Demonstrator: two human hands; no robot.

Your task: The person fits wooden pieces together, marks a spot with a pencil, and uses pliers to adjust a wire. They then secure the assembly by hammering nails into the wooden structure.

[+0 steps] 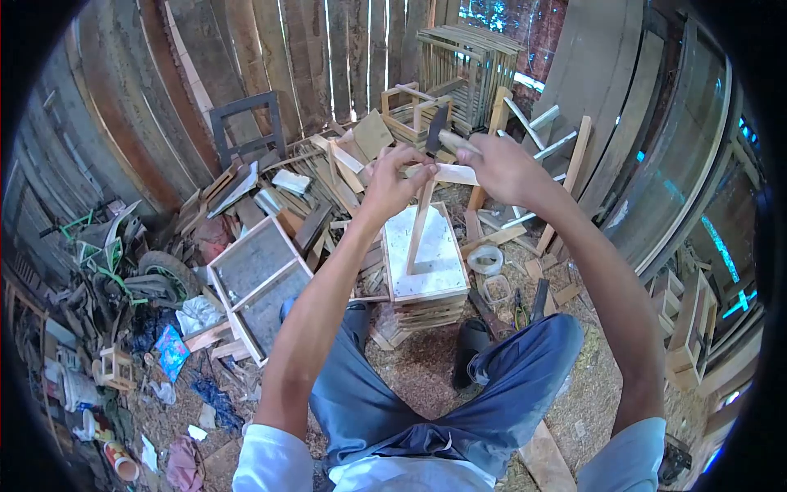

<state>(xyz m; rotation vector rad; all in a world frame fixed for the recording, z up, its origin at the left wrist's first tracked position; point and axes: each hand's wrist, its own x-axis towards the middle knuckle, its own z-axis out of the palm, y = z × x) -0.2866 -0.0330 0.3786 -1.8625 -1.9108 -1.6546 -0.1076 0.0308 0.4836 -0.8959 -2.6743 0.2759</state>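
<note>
A hammer with a dark head (437, 129) and a light wooden handle is in my right hand (502, 168), whose fingers are wrapped round the handle. To its left, my left hand (400, 174) pinches the end of a pale wooden strip (456, 173) that runs across between both hands. An upright wooden slat (420, 230) stands below that strip, its lower end on a white-topped stack of wooden frames (426, 285). The hammer head is just above the strip, near my left fingertips. Whether a nail is there cannot be made out.
Scrap wood (316, 215) is heaped beyond the stack. A panelled frame (261, 283) leans at the left. Clear plastic tubs (485, 260), pliers (520, 310) and another dark tool (539, 300) lie right of the stack. Slatted frames (471, 70) stand against the back wall.
</note>
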